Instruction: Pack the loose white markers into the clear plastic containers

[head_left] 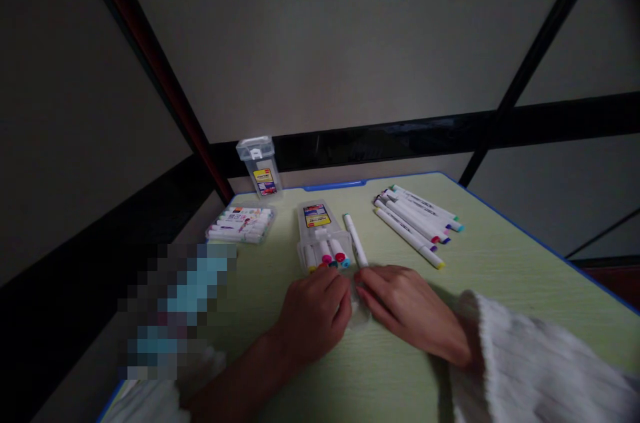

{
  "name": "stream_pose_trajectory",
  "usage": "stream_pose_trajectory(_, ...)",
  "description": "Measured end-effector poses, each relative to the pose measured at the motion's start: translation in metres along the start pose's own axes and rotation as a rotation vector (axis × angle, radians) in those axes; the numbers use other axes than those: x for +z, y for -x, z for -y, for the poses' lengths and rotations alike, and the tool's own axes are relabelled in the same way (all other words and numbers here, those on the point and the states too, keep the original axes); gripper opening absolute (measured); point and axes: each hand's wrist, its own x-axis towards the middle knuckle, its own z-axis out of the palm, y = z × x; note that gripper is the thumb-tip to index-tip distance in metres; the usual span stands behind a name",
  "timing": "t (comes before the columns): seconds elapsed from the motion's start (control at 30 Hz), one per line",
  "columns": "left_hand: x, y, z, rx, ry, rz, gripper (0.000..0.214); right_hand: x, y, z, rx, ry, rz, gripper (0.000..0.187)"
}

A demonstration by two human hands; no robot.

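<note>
A clear plastic marker case [307,236] lies on the table with its mouth toward me. Several white markers with coloured ends show in it, among them a red-ended marker [340,256]. My left hand [315,310] is closed at the mouth of the case; its fingers hide what it grips. My right hand [413,306] has its fingers pinched at the near end of a white marker [355,240] with a green far end, beside the case. Between and below the hands shows a clear plastic flap [360,313], partly hidden.
A loose pile of white markers [413,216] lies at the right. Back left stands a closed clear case [263,173], with a flat pack of markers [243,223] in front of it. A blue edge [545,246] borders the table; a wall rises behind. A pixelated patch covers the left edge.
</note>
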Motion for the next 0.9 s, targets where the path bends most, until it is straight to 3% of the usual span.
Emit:
stream_pose_trajectory(0.23,-0.008,-0.001,0.0,0.274,0.066,-0.234,0.029,0.001,-0.001,-0.007,0.208,0.121,-0.034,0.006)
stream_pose_trajectory(0.4,-0.008,0.001,-0.005,0.499,0.1,-0.251,0.034,0.003,-0.003,-0.011,0.269,0.224,-0.035,0.006)
stream_pose_trajectory(0.9,-0.005,0.002,-0.006,0.525,0.075,-0.23,0.03,0.009,-0.007,-0.021,0.292,0.124,0.036,0.024)
